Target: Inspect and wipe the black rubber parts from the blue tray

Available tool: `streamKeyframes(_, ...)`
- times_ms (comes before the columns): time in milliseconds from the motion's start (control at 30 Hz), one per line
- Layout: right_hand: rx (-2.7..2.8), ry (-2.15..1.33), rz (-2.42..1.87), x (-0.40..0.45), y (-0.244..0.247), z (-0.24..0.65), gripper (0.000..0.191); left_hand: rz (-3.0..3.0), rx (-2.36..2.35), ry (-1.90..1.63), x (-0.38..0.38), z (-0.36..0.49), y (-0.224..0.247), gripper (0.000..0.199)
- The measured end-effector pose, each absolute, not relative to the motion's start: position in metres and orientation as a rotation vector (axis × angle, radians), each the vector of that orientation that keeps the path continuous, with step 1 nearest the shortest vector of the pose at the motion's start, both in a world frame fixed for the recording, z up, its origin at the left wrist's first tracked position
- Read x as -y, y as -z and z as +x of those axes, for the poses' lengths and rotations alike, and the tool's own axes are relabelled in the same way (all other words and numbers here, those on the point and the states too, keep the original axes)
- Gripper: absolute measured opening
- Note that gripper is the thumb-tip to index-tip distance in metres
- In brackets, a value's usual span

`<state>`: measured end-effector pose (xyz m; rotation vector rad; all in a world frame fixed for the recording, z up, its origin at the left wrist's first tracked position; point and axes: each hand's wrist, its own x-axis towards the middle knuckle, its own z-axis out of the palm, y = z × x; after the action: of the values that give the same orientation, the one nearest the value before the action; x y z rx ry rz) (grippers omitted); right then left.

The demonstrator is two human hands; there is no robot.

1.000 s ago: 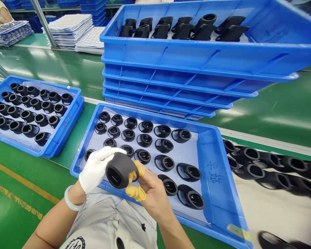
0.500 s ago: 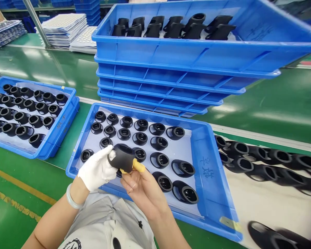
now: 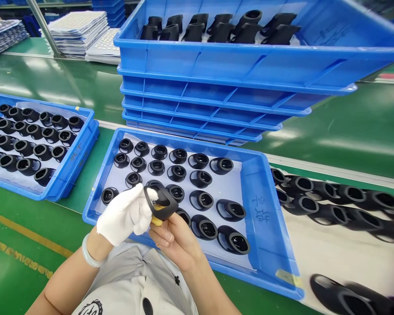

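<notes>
Both my hands hold a black moulded rubber sleeve [image 3: 161, 202] above a blue plastic tray [image 3: 269, 227]. My left hand [image 3: 124, 214], in a white fabric glove, grips the part's left side. My right hand [image 3: 174, 238], bare with yellow finger cots, holds it from below, and its fingertips are mostly hidden behind the part. Rows of similar black rubber parts [image 3: 200, 200] stand on a pale liner [image 3: 231, 183] inside the tray, some just beyond my hands. A jade bangle [image 3: 89, 251] circles my left wrist.
A tall stack of blue trays [image 3: 200, 87] stands beyond, its top tray holding black parts. Another filled blue tray [image 3: 74, 175] lies to the left on the green bench. Loose black parts [image 3: 335, 205] lie on a white sheet at right. Stacks of perforated sheets [image 3: 79, 33] stand at the back.
The black part has turned in my hands, its large opening no longer facing me and its thin rim now showing. The whole view has shifted slightly up and left.
</notes>
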<state>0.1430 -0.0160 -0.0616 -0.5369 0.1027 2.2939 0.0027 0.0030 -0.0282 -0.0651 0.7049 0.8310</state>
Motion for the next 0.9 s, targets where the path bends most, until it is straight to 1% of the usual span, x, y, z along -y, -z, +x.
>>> streamKeyframes(100, -0.076, -2.294, -0.541, 0.016, 0.063, 0.143, 0.012, 0.085, -0.734, -0.865, -0.001, 0.003, 0.031, 0.032)
streamKeyframes(200, -0.068, -2.273, -0.572, 0.016, 0.063, 0.141, 0.012, 0.178, -0.741, -0.879, -0.001, 0.002, 0.035, 0.031)
streamKeyframes(333, -0.072, -2.246, -0.621, 0.016, 0.064, 0.140, 0.010, 0.058, -0.755, -0.863, -0.002, 0.000, 0.034, 0.025)
streamKeyframes(433, -0.067, -2.229, -0.646, 0.017, 0.062, 0.140, 0.012, -0.055, -0.736, -0.861, -0.004, 0.000, 0.033, 0.018)
streamKeyframes(633, -0.045, -2.200, -0.674, 0.016, 0.059, 0.141, 0.016, -0.023, -0.737, -0.862, -0.005, 0.002, 0.034, 0.021)
streamKeyframes(767, 0.014, -2.187, -0.728, 0.016, 0.059, 0.140, 0.015, 0.320, -0.744, -0.892, 0.000, 0.004, 0.034, 0.029)
streamKeyframes(900, 0.278, -2.097, -0.837, 0.019, 0.059, 0.139, 0.023, 0.765, -0.877, -0.886, 0.007, 0.002, 0.028, 0.031)
